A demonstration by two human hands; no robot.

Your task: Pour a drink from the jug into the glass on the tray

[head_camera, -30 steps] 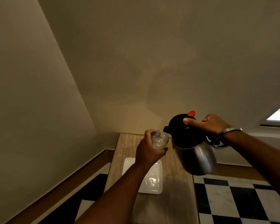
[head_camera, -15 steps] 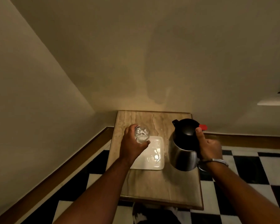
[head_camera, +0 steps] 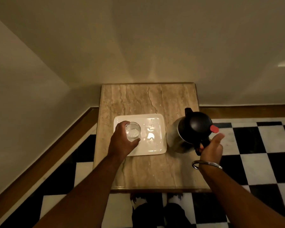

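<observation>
A clear glass [head_camera: 133, 132] stands on the left part of the white rectangular tray [head_camera: 155, 145]; my left hand [head_camera: 122, 142] wraps around it from the left. A steel jug [head_camera: 187, 130] with a black lid and red lever stands upright on the table, just right of the tray. My right hand [head_camera: 211, 148] grips the jug's black handle at its near right side, with the thumb lifted off the red lever.
The small beige stone table [head_camera: 148, 99] sits in a corner between two pale walls. A black-and-white chequered floor [head_camera: 253, 145] lies to the right and left. My dark shoes show below the table's near edge. A metal bangle [head_camera: 206, 164] circles my right wrist.
The jug came down from its tilt and now stands on the table. The glass was lowered onto the tray's left side. My view has tipped down over the table.
</observation>
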